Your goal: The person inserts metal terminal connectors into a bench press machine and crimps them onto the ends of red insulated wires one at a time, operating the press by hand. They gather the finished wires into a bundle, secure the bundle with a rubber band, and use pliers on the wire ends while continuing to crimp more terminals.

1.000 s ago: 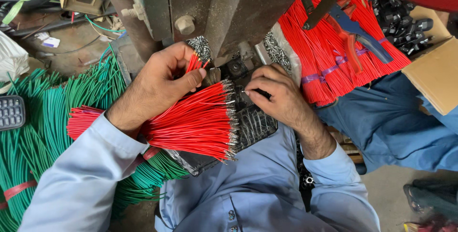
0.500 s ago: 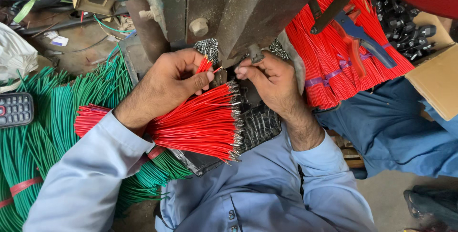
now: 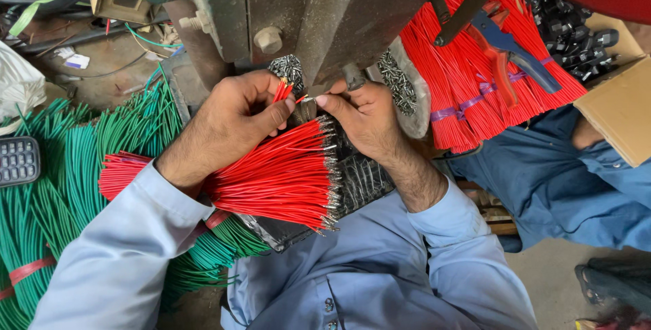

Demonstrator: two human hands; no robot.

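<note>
My left hand (image 3: pixel 227 123) pinches a few short red wires (image 3: pixel 283 90) upright, close under the dark metal press (image 3: pixel 319 11). My right hand (image 3: pixel 359 116) grips a single red wire by its end, its fingertips right at the machine's base, nearly touching the left hand's fingers. Below both hands a fan of red wires with metal terminals (image 3: pixel 285 177) lies across a black textured mat (image 3: pixel 359 181) on my lap.
Green wire bundles (image 3: pixel 61 187) lie to the left, beside a small keypad device (image 3: pixel 17 160). At the right are banded red wires (image 3: pixel 475 79), a blue-handled plier (image 3: pixel 515 52), a cardboard box (image 3: pixel 620 109) and black parts. Another person's blue-trousered legs (image 3: pixel 542 187) sit at right.
My right hand has risen from the mat to the machine's base, now holding a wire next to the left hand's fingers. The camera has moved closer.
</note>
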